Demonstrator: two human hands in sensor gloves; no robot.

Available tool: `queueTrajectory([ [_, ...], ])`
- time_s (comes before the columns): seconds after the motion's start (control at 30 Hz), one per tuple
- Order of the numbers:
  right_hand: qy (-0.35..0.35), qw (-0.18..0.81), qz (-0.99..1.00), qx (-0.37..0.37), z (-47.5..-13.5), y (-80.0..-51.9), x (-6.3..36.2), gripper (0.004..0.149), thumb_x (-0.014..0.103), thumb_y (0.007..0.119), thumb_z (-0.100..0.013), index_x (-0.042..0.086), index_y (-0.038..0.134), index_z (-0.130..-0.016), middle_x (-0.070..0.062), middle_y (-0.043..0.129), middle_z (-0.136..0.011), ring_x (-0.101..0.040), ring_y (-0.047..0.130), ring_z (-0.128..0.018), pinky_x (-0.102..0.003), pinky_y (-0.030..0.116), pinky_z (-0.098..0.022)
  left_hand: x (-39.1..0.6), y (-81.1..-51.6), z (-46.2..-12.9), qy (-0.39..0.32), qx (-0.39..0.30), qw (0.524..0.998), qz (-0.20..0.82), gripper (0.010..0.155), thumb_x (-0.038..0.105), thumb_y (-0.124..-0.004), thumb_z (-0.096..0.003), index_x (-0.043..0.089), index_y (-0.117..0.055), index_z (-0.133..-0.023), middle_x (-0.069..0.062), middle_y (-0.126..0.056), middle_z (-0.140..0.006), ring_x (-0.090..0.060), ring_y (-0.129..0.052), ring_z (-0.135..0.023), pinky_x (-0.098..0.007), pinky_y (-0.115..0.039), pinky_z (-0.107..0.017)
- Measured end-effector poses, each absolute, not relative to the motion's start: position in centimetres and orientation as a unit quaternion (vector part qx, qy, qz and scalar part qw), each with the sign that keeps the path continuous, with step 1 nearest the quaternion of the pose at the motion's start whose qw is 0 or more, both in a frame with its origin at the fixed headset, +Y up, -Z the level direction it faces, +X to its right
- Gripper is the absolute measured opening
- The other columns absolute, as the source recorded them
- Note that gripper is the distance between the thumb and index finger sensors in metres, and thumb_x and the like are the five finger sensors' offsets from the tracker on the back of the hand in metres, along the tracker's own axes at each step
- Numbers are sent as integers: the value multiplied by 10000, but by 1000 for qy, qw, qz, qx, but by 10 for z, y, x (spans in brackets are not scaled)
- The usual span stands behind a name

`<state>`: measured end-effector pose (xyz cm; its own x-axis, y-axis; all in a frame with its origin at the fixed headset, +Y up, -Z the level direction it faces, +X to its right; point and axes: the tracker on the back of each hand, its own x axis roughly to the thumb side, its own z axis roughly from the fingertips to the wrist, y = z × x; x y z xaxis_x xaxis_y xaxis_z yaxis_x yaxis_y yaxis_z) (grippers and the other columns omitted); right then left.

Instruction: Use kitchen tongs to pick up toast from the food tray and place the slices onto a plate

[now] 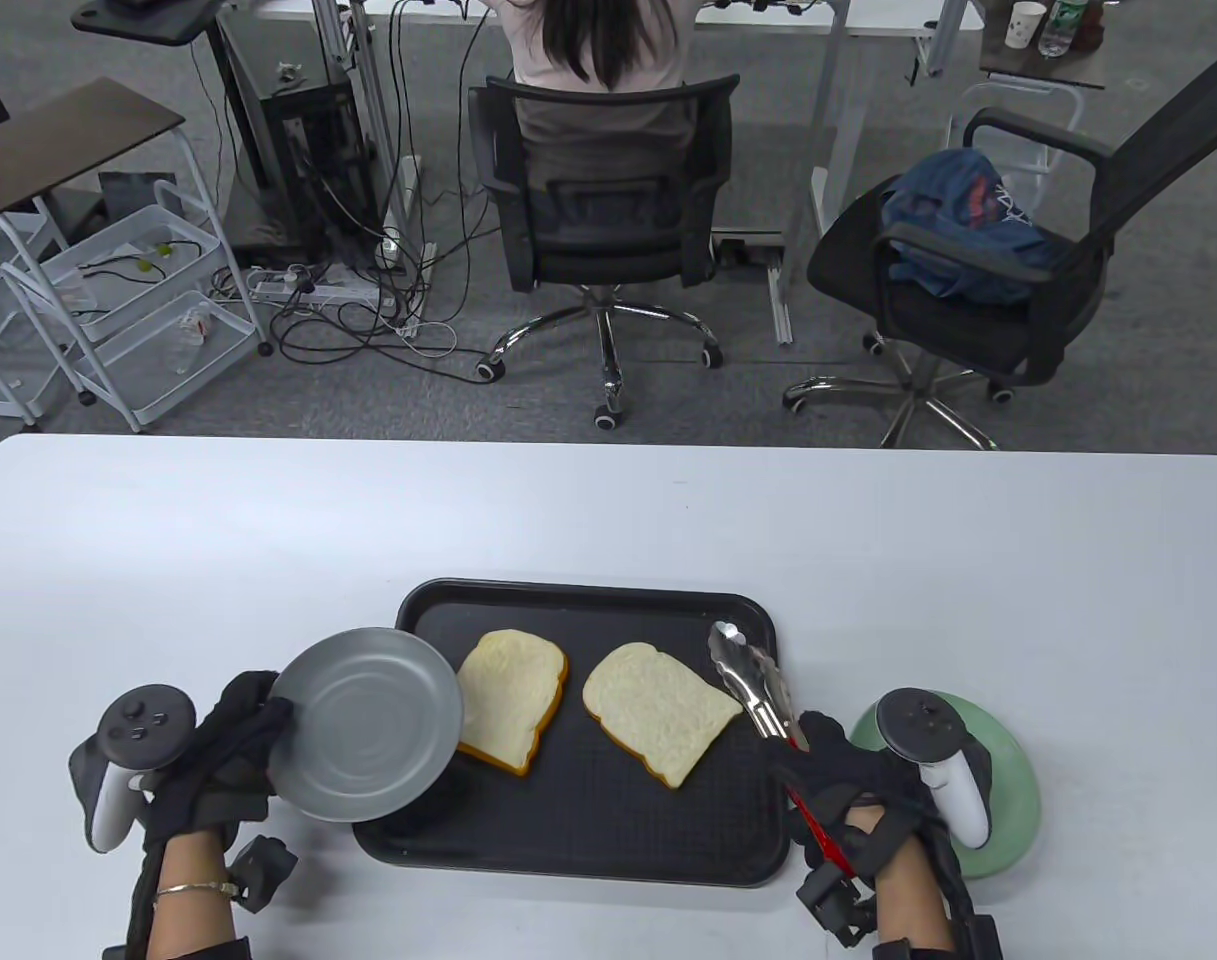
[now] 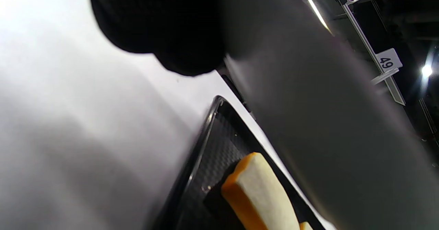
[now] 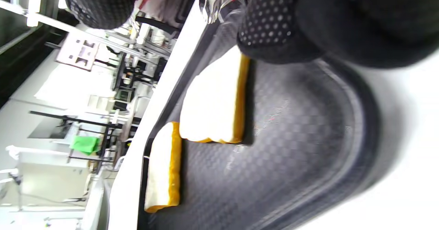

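Two toast slices lie flat on the black food tray (image 1: pixel 588 600): the left slice (image 1: pixel 508 695) and the right slice (image 1: pixel 658 710). My left hand (image 1: pixel 233 760) grips the rim of a grey metal plate (image 1: pixel 368 725), held above the tray's left end and partly covering the left slice's corner. My right hand (image 1: pixel 848 780) grips the red handles of the metal tongs (image 1: pixel 753 675); their tips hover over the tray's far right, beside the right slice, holding nothing. In the right wrist view both slices (image 3: pixel 214 103) (image 3: pixel 163 168) lie on the tray (image 3: pixel 291 147). The left wrist view shows the plate's underside (image 2: pixel 325 120) and one slice (image 2: pixel 260 192).
A pale green bowl (image 1: pixel 1008 790) sits on the white table (image 1: pixel 268 560) just right of my right hand. Beyond the table's far edge stand two office chairs (image 1: pixel 608 220), a person seated with their back turned, a wire cart (image 1: pixel 138 300) and floor cables.
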<state>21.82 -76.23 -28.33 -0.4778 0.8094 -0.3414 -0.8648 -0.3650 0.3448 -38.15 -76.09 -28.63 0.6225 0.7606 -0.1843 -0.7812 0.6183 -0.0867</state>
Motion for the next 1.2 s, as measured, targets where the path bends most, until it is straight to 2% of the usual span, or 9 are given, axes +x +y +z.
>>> queueTrajectory([
  [0.23, 329, 490, 804, -79, -272, -777, 224, 920, 558, 720, -465, -92, 326, -982, -435, 720, -683, -367, 942, -260, -421, 891, -87, -382, -761, -287, 59, -80, 899, 427, 505, 283, -624, -725, 63, -529, -1169, -73, -929, -795, -182, -1044, -469, -265, -942, -360],
  [0.6, 329, 446, 828, -89, -280, -781, 218, 901, 562, 702, -466, -83, 342, -981, -425, 733, -667, -348, 945, -259, -412, 893, -85, -382, -761, -287, 55, -86, 901, 422, 505, 282, -626, -725, 61, -530, -1169, -76, -928, -794, -186, -1043, -468, -268, -942, -358],
  [0.87, 361, 544, 756, -39, -285, -807, 220, 858, 541, 714, -483, -99, 399, -959, -416, 766, -637, -360, 947, -248, -422, 891, -77, -382, -761, -287, 51, -89, 900, 425, 504, 282, -627, -725, 61, -532, -1168, -78, -930, -793, -187, -1044, -467, -269, -942, -357],
  [1.2, 395, 484, 780, -25, -288, -801, 210, 787, 518, 766, -474, -78, 531, -930, -360, 842, -599, -348, 972, -226, -418, 907, -67, -380, -762, -288, 47, -96, 901, 420, 504, 283, -627, -725, 62, -533, -1168, -78, -929, -795, -188, -1044, -468, -269, -942, -358],
])
